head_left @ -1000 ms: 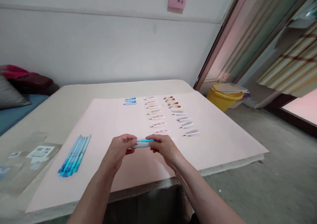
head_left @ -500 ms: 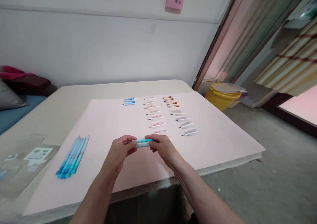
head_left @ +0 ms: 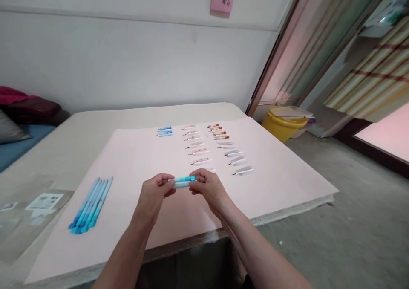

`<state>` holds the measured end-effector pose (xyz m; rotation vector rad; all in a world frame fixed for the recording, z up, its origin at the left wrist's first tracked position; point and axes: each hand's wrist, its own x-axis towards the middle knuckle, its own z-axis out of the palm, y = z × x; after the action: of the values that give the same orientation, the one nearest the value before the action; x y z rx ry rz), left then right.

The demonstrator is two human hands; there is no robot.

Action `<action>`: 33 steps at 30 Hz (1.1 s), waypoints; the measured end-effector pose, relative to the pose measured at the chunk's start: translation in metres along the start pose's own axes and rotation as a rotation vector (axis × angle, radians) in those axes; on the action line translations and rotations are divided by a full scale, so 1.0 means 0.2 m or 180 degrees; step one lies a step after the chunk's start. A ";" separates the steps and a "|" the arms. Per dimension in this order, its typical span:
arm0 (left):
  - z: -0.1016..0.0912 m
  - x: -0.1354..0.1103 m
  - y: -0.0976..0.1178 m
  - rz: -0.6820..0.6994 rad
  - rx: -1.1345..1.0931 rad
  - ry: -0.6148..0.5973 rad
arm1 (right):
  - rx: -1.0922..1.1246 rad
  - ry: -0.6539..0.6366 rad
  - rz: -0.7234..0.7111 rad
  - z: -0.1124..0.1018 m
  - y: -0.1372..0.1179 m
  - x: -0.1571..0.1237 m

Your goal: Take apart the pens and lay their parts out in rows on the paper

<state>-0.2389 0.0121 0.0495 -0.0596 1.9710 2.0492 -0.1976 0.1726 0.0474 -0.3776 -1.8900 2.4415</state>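
Observation:
Between my hands, a turquoise pen cap and a white pen barrel lie side by side, held level above the pink sheet. My left hand pinches their left ends between thumb and fingers, which hide the tips. At the other end, my right hand is closed with its fingertips on the barrel and close to the cap's end. To the left lies a bundle of capped blue pens. Beyond my hands are rows of uncapped pens with their caps alongside: blue pens, red-patterned pens, brown-capped pens and grey-capped pens.
The pink sheet covers much of the table. Clear plastic packaging with a label lies at the left. A yellow bin stands on the floor past the table's right side, and a white wall rises behind.
My right fingers have shifted slightly, and more of the cap's right end shows. Both hands still hold the pen parts. The whole view has moved a little.

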 end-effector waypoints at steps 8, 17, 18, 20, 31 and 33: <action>0.01 -0.03 0.02 -0.0282 -0.0080 -0.0124 | 0.0074 0.0149 -0.0059 0.01 -0.01 0.00; 0.01 -0.02 0.02 -0.0322 -0.0484 -0.0246 | 0.0024 0.0186 -0.0113 0.00 0.01 0.01; 0.01 -0.01 0.02 -0.0311 -0.0487 -0.0272 | 0.0016 0.0195 -0.0113 0.00 0.01 0.01; 0.01 -0.01 0.02 -0.0263 -0.0448 -0.0283 | -0.0011 0.0224 -0.0106 0.00 0.01 0.01; 0.00 0.00 0.00 -0.0166 -0.0220 -0.0058 | -0.0052 0.0212 -0.0023 0.02 0.00 -0.01; 0.00 0.00 0.00 -0.0169 -0.0176 -0.0042 | -0.0059 0.0210 -0.0031 0.02 0.00 -0.01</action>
<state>-0.2381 0.0126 0.0505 -0.1088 1.8846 2.0650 -0.1964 0.1694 0.0494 -0.4428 -1.8850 2.3759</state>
